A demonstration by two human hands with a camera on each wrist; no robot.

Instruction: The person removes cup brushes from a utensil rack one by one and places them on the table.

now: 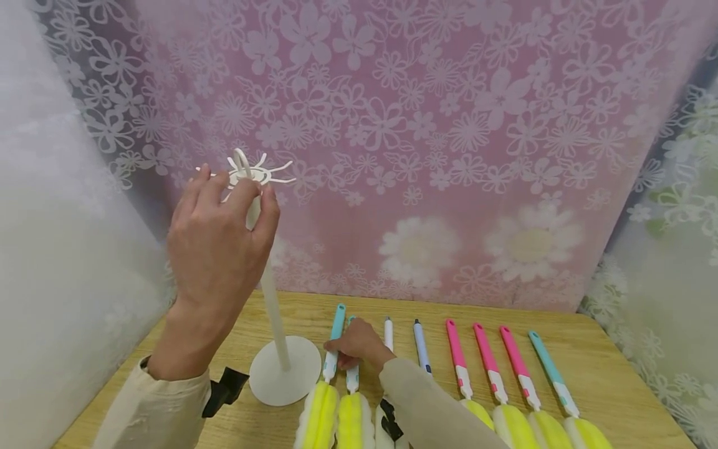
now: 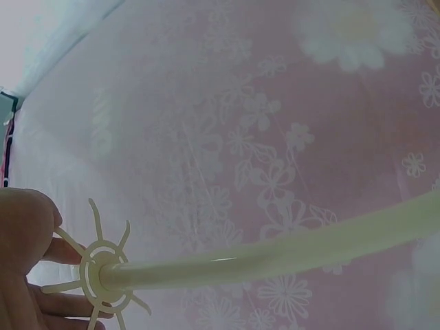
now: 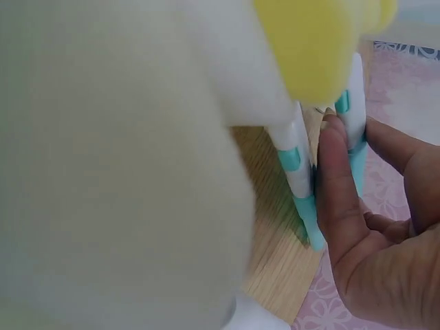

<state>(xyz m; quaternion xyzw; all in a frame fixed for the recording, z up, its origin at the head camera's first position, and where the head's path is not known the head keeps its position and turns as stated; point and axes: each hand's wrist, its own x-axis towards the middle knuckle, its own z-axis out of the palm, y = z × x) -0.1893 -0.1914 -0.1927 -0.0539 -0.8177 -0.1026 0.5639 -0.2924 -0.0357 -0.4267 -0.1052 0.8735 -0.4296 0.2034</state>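
Note:
My left hand [image 1: 221,249] grips the top of a white stand [image 1: 273,305], its fingers around the spoked ring of hooks [image 1: 260,174]. In the left wrist view those fingers [image 2: 62,302] lie behind and among the prongs [image 2: 96,218]. Lower down, my right hand [image 1: 359,346] pinches the white-and-teal handle of the leftmost sponge brush [image 1: 338,324] between thumb and finger. The right wrist view shows this handle [image 3: 354,117] between the fingertips. A second teal-handled brush [image 1: 352,378] lies right beside it, partly hidden by the hand.
Farther right on the wooden table [image 1: 606,355] lie a white-handled brush [image 1: 389,330], a blue-handled one [image 1: 421,346], several pink-handled ones [image 1: 485,343] and another teal one [image 1: 546,358]. The stand's round base [image 1: 285,386] is left of the brushes. A flowered curtain [image 1: 392,156] hangs behind.

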